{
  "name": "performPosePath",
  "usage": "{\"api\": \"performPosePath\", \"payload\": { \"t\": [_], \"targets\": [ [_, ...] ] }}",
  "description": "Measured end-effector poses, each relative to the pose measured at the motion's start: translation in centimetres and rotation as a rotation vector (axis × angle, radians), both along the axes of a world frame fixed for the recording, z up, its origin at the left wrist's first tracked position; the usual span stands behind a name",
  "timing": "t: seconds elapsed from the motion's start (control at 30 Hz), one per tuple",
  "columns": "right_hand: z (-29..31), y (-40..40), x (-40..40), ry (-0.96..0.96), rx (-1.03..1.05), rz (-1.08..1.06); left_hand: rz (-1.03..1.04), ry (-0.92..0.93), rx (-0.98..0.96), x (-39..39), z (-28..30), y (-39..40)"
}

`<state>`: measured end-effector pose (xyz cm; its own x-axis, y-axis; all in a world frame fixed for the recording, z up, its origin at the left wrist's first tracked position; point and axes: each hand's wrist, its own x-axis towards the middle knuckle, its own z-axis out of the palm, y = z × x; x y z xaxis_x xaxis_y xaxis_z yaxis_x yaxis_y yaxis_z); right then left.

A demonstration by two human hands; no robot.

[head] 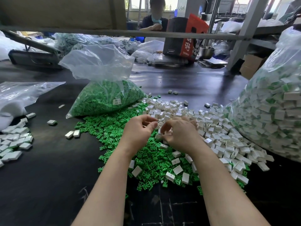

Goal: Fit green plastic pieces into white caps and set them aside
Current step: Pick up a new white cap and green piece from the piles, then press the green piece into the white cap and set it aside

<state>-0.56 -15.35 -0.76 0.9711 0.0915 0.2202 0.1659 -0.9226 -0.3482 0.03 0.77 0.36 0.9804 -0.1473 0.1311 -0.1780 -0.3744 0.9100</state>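
White cap (158,136): pinched in the right hand's fingertips, over the seam where the green and white heaps meet.
Right hand (180,134): fingers curled round the cap, thumb toward the left hand.
Left hand (140,129): fingers curled, tips pinched close beside the cap; held piece too small to tell.
Green pieces (114,132): loose heap on the dark table (48,185), under both wrists.
White caps heap (219,132): spread right of the hands, some scattered onto the green.
Green bag (104,95): open, behind the heap.
Finished bag (273,103): far right, white caps with green showing.
Assembled pieces (14,142): cluster at left edge.
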Motion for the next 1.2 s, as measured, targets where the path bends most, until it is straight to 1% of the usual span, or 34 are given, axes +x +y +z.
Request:
{"api": "performPosePath", "payload": {
  "t": [0.03, 0.17, 0.23, 0.33, 0.43, 0.5, 0.6, 0.63, 0.67, 0.77, 0.83, 0.87, 1.0, 1.03, 1.07, 1.13, 1.2],
  "targets": [
    [0.0, 0.0, 0.0, 0.017, -0.020, 0.002, 0.019, 0.006, -0.018, 0.0, 0.0, 0.1],
    [-0.1, -0.1, 0.0, -0.023, -0.111, -0.049, 0.050, 0.049, -0.023, 0.1, 0.0, 0.7],
    [-0.1, -0.1, -0.2, -0.034, -0.085, -0.048, 0.037, 0.070, -0.012, 0.1, -0.1, 0.7],
    [0.3, 0.4, -0.6, -0.134, 0.093, -0.013, 0.017, 0.128, -0.048, 0.3, -0.1, 0.6],
    [1.1, 1.6, -0.6, -0.244, 0.342, 0.063, -0.076, 0.260, -0.197, 0.1, 0.1, 0.3],
    [1.4, 2.1, -0.6, -0.254, 0.429, 0.126, -0.121, 0.312, -0.341, 0.0, 0.2, 0.5],
    [1.5, 2.2, -0.8, -0.191, 0.539, 0.174, -0.007, 0.305, -0.442, 0.3, 0.2, 1.4],
    [1.5, 2.1, -0.7, -0.165, 0.519, 0.168, 0.046, 0.295, -0.463, 0.5, 0.2, 1.7],
    [1.5, 2.0, -0.7, -0.129, 0.450, 0.166, 0.091, 0.286, -0.493, 0.6, 0.2, 2.1],
    [1.3, 2.2, -0.7, 0.083, 0.190, 0.216, 0.154, 0.280, -0.599, 0.8, 0.5, 2.6],
    [1.2, 2.8, -0.7, 0.165, -0.003, 0.217, 0.156, 0.289, -0.634, 0.8, 0.6, 2.7],
    [1.1, 3.1, -0.6, 0.161, -0.051, 0.212, 0.152, 0.295, -0.640, 0.8, 0.6, 2.6],
    [0.9, 3.2, -0.4, 0.063, -0.104, 0.193, 0.124, 0.325, -0.684, 0.7, 0.7, 2.2],
    [0.8, 3.2, -0.4, 0.046, -0.078, 0.190, 0.115, 0.332, -0.692, 0.7, 0.7, 2.2],
    [0.7, 3.1, -0.5, 0.033, -0.008, 0.184, 0.108, 0.340, -0.694, 0.6, 0.8, 2.2],
    [0.7, 2.9, -0.6, 0.017, 0.194, 0.163, 0.094, 0.356, -0.700, 0.6, 0.7, 2.4],
    [1.1, 2.7, -0.6, 0.007, 0.402, 0.125, 0.064, 0.369, -0.748, 0.6, 0.7, 2.4]
  ]
}}
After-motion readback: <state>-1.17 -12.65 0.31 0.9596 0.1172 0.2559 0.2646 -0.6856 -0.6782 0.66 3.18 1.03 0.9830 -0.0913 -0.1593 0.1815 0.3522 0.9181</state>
